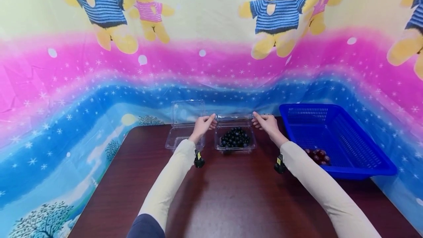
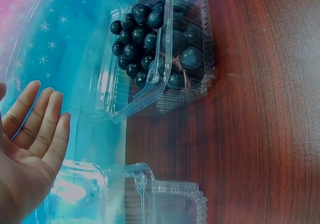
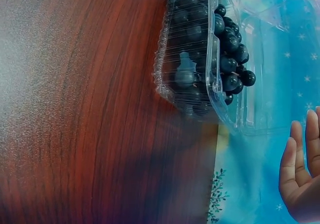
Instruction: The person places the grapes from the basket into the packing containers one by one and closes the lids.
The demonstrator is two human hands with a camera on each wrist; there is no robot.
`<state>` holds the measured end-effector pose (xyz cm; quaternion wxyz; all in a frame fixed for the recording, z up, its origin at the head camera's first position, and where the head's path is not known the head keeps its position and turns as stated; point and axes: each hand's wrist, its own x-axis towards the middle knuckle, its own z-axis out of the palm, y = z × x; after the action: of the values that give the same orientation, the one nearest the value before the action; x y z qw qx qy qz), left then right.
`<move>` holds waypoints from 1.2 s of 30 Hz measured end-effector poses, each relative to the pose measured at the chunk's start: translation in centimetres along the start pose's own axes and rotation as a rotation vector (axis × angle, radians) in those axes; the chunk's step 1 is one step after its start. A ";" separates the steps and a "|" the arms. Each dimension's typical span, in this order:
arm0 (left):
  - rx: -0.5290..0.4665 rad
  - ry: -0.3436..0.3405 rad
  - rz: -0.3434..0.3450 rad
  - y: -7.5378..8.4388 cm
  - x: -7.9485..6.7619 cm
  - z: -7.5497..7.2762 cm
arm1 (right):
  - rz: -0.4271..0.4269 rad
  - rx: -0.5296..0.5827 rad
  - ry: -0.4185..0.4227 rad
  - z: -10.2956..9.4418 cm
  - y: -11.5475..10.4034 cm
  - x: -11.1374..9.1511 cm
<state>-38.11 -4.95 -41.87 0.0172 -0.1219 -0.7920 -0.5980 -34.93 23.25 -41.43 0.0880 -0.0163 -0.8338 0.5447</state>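
A clear plastic clamshell box [image 1: 235, 150] stands on the table, full of dark grapes [image 1: 235, 137] with brownish stems. Its lid [image 1: 234, 118] is raised at the back, between the two hands. My left hand [image 1: 205, 125] is at the lid's left side; in the left wrist view its fingers [image 2: 37, 126] are extended close to the clear plastic. At the right side is my right hand [image 1: 267, 123], its fingers [image 3: 295, 154] likewise straight beside the lid's edge. Whether either hand touches the lid is hard to tell through the clear plastic.
Left of the grapes, a second clear clamshell box [image 1: 175, 140] stands with its lid [image 1: 188, 113] up. A blue plastic basket [image 1: 340, 139] at the right holds reddish grapes [image 1: 318, 156]. A printed cloth [image 1: 211, 65] hangs behind the dark wooden table [image 1: 231, 194].
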 end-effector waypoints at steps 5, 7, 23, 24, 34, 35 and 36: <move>0.001 -0.008 0.019 -0.1 0.0 -0.1 | -0.007 0.004 -0.011 0.0 0.2 0.0; 0.001 -0.009 0.022 0.0 0.0 -0.2 | -0.010 0.006 -0.017 -0.1 0.3 0.0; -0.027 -0.028 0.039 -0.5 -0.3 -0.1 | -0.006 0.016 -0.022 -0.1 0.2 -0.7; -0.024 -0.029 0.041 -0.5 -0.3 -0.1 | -0.007 0.018 -0.024 -0.1 0.2 -0.7; -0.036 -0.052 0.027 -0.4 -1.2 -0.2 | -0.005 0.011 -0.035 -0.2 0.6 -1.0; -0.039 -0.064 0.022 -0.1 -1.3 -0.3 | -0.006 0.012 -0.038 -0.2 0.6 -1.0; -0.039 -0.074 0.023 0.4 -1.6 -0.4 | -0.006 0.012 -0.040 -0.2 0.6 -1.0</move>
<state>-36.48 -5.54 -41.70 -0.0077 -0.1536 -0.7787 -0.6083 -33.97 23.58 -42.06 0.0729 -0.0026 -0.8321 0.5498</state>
